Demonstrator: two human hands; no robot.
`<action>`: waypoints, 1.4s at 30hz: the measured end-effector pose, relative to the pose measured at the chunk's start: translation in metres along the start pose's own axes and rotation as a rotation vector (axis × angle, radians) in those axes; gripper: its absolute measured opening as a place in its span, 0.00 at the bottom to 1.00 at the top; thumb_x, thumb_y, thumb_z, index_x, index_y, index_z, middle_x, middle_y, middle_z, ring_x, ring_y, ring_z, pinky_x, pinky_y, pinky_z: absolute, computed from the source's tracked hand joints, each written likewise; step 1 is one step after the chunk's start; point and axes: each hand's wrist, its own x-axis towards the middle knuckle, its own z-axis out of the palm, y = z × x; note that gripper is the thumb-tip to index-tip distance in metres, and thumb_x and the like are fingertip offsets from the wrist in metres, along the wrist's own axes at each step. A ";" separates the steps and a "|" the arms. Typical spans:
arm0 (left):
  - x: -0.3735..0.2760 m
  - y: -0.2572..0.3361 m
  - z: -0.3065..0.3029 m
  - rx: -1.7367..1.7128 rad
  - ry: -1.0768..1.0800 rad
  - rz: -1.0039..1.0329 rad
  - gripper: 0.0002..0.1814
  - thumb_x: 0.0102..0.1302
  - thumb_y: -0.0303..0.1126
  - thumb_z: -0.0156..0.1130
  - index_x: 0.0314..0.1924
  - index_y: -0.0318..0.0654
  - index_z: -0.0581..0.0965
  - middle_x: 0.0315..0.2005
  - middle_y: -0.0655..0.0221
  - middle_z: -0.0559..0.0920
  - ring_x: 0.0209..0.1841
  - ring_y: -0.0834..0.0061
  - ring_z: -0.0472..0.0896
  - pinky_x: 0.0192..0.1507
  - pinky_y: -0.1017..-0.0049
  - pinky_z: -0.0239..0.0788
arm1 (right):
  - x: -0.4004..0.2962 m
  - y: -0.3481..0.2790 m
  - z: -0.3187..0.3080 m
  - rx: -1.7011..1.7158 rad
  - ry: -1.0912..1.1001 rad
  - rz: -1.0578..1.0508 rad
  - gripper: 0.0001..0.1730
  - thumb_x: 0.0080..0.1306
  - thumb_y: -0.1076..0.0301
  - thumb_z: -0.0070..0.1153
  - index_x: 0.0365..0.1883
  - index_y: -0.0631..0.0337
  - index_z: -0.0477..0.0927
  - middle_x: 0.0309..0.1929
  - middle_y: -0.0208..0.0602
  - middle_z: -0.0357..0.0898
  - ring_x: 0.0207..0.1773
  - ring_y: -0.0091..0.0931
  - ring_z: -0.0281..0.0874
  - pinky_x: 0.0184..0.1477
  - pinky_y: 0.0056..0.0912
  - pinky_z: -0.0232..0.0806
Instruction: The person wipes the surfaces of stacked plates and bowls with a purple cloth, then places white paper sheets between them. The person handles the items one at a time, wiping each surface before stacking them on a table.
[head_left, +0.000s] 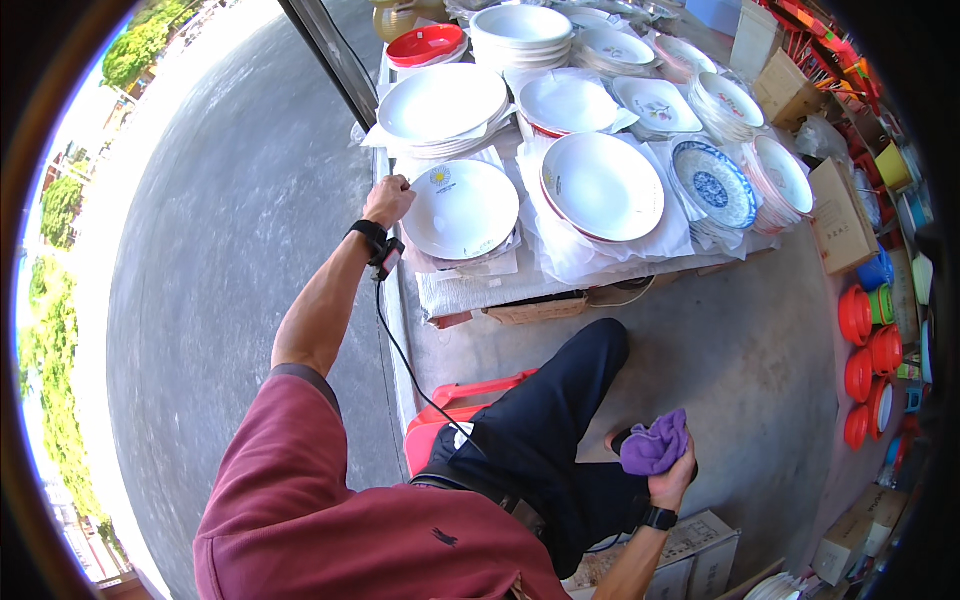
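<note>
My left hand (389, 199) is at the left rim of a white plate with a yellow flower print (463, 211), its fingers curled; whether they grip the rim I cannot tell. Low on the right, my right hand (673, 472) holds a crumpled purple cloth (654, 444), away from the dishes. Beside the flower plate lies a large white plate with a reddish edge beneath it (604, 187), on white paper sheets. A big white oval plate (442, 103) tops the stack behind. Farther right is a blue-and-white patterned plate (712, 184).
The dishes stand on a low covered table (480, 294). A dark metal pole (330, 60) rises at its left edge. A red plastic chair (425, 437) is beneath me. Cardboard boxes (840, 217) and red basins (855, 315) line the right side; another carton (694, 544) is near my right forearm.
</note>
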 end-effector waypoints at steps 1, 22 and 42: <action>-0.002 0.002 -0.001 -0.020 0.014 0.002 0.18 0.62 0.40 0.65 0.44 0.32 0.85 0.40 0.49 0.88 0.45 0.53 0.87 0.51 0.60 0.76 | 0.001 0.000 0.000 0.000 -0.003 0.003 0.18 0.77 0.50 0.52 0.49 0.54 0.82 0.47 0.30 0.84 0.52 0.28 0.81 0.61 0.36 0.71; 0.007 -0.013 0.006 -0.351 -0.162 0.034 0.22 0.65 0.43 0.69 0.42 0.25 0.86 0.27 0.65 0.85 0.28 0.73 0.81 0.33 0.71 0.73 | 0.000 0.001 0.014 -0.026 0.039 -0.007 0.19 0.77 0.51 0.52 0.52 0.56 0.82 0.49 0.34 0.84 0.53 0.30 0.81 0.62 0.39 0.71; -0.038 -0.003 -0.034 -1.051 -0.385 -0.260 0.15 0.75 0.42 0.62 0.41 0.37 0.82 0.23 0.77 0.78 0.20 0.85 0.65 0.23 0.78 0.52 | -0.002 0.002 0.009 -0.021 0.025 0.010 0.20 0.77 0.50 0.52 0.53 0.56 0.82 0.50 0.34 0.84 0.54 0.31 0.81 0.62 0.40 0.72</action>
